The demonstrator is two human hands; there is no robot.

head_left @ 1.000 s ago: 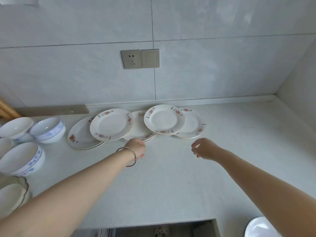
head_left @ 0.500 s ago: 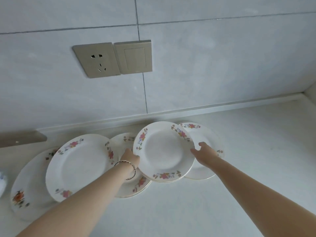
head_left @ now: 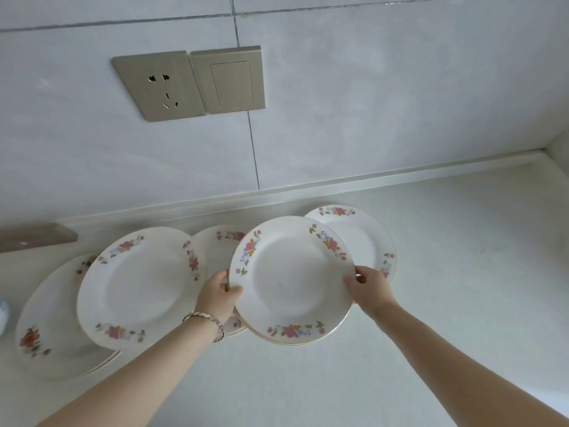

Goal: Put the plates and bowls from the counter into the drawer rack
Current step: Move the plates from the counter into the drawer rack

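Note:
Several white floral-rimmed plates lie overlapping along the back of the counter. The centre plate [head_left: 292, 278] sits on top of another plate or two stacked under it. My left hand [head_left: 220, 295], with a bracelet on the wrist, grips its left rim, thumb on top. At the right rim my right hand [head_left: 368, 288] pinches the same plate. Behind it lies a right plate [head_left: 363, 235], and a small middle plate [head_left: 218, 245] is partly covered. To the left rest a large plate [head_left: 138, 288] and, under it, a far-left plate [head_left: 46, 328]. The drawer rack is out of view.
The pale counter [head_left: 462, 272] runs to a corner at the right. A tiled wall with a socket [head_left: 158, 86] and switch [head_left: 231, 80] stands just behind the plates. A bowl's edge [head_left: 2, 315] shows at the far left.
Both hands reached forward from mid-counter to the centre plate and closed on its left and right rims. The view moved in closer to the plates.

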